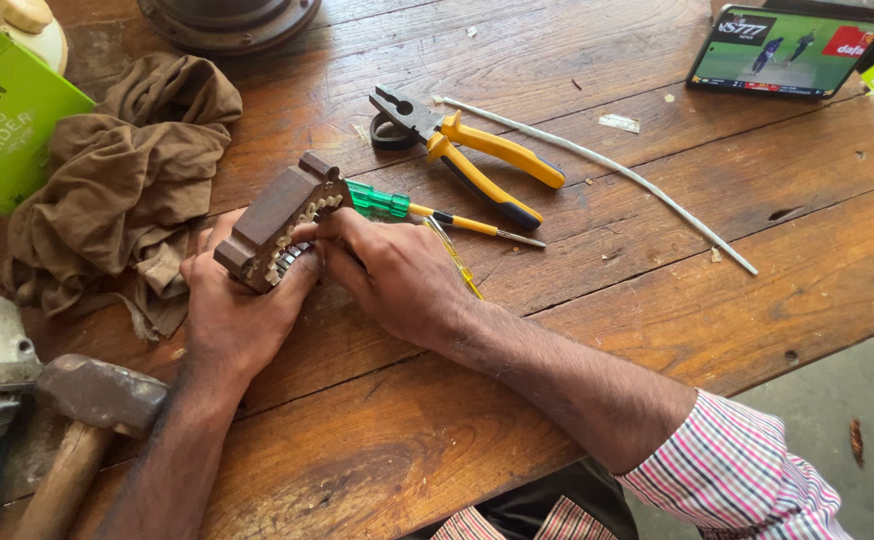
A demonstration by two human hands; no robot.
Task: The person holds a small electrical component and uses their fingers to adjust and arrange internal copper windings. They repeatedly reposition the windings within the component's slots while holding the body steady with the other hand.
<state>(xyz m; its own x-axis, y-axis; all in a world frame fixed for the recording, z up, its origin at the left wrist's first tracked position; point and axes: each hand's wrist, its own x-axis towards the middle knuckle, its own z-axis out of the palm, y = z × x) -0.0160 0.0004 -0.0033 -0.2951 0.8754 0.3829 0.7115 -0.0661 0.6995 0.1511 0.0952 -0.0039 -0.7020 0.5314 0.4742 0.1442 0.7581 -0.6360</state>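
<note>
Both hands on one part: a brown block-shaped component (275, 222) with a row of pale metal contacts along one edge, held tilted just above the wooden workbench (597, 300), left of centre. Left hand (232, 310) cups it from below, fingers closed around the underside, so it is gripped firm. Right hand (397, 270) comes in from the right, fingertips (309, 232) pinched onto the contact row; fingers are together on the block, though the exact contact being touched is too small to tell. Just beside the right hand, partly under it, lies a screwdriver (437, 214) with a green translucent handle and yellow shaft sleeve, tip pointing right. Above that, pliers (462, 150) with yellow handles and dark jaws, lying flat, jaws toward upper left; a small dark ring sits touching the jaw end. A long thin whitish wire (607, 170) runs diagonally from near the pliers down to the right. A thin yellow-green strip shows under the right wrist. Crumpled brown rag (122, 190) to the left of the hands, near a green box (2, 110) at the top left corner. Hammer (87, 420) with wooden handle at lower left, well apart from the block. Phone (782, 50) with lit screen at top right edge. Right sleeve is a pink-and-white check.
</note>
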